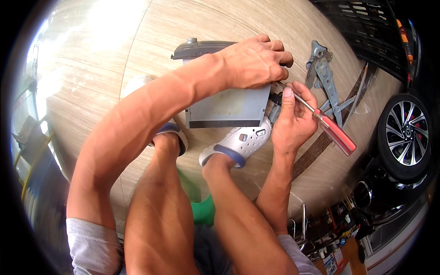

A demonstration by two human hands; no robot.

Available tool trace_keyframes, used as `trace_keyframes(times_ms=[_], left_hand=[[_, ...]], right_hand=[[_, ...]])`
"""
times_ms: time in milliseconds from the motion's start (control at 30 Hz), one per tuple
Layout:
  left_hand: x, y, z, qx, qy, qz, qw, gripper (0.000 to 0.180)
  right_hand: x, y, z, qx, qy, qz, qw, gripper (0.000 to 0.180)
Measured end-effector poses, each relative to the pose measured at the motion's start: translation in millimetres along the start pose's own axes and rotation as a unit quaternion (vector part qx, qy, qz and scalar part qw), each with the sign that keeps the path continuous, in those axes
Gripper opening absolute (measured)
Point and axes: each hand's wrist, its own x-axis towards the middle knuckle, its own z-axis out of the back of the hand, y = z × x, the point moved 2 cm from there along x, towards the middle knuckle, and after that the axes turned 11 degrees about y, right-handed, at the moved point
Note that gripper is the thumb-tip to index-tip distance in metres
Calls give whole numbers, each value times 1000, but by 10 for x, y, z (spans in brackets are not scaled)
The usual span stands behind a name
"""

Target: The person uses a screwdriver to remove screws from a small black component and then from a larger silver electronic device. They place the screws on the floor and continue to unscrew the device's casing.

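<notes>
A flat grey box-like unit [224, 107] with a dark strip along its near edge lies on the floor in front of my feet. A curved black piece with a small knob [197, 47] sits at its far edge. My left hand [256, 62] reaches across to the unit's far right corner with its fingers curled down. Whatever those fingers grip is hidden. My right hand [293, 114] holds a screwdriver [337, 133] with a see-through red handle, thumb and fingers pinching its shaft. The tip points up-left, under my left hand, beside a small black part [275, 98] at the unit's side.
A grey metal scissor-type window regulator [326, 80] with a toothed piece lies to the right. White clogs [243, 142] are on my feet, close to the unit. A green stool [203, 211] shows between my legs. A car wheel [407, 133] stands at far right, below a black slatted panel [366, 27].
</notes>
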Motion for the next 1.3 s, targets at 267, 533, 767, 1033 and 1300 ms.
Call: trace_keyframes(times_ms=[267, 533, 767, 1033, 1300], left_hand=[[-4, -38, 16, 1, -19, 4, 1000, 14], [-968, 115, 479, -471, -278, 360, 756, 28], [-1984, -97, -5, -653, -310, 438, 534, 29], [-1990, -424, -127, -728, -216, 445, 475, 31], [-2013, -356, -142, -766, -205, 403, 457, 27]], right_hand=[[-32, 106, 136, 10, -88, 36, 995, 25], [-63, 448, -99, 154, -8, 75, 985, 23], [-280, 292, -719, 16, 180, 110, 977, 15], [-296, 282, -972, -27, 171, 146, 974, 18], [-314, 387, -1116, -72, 180, 186, 963, 17]])
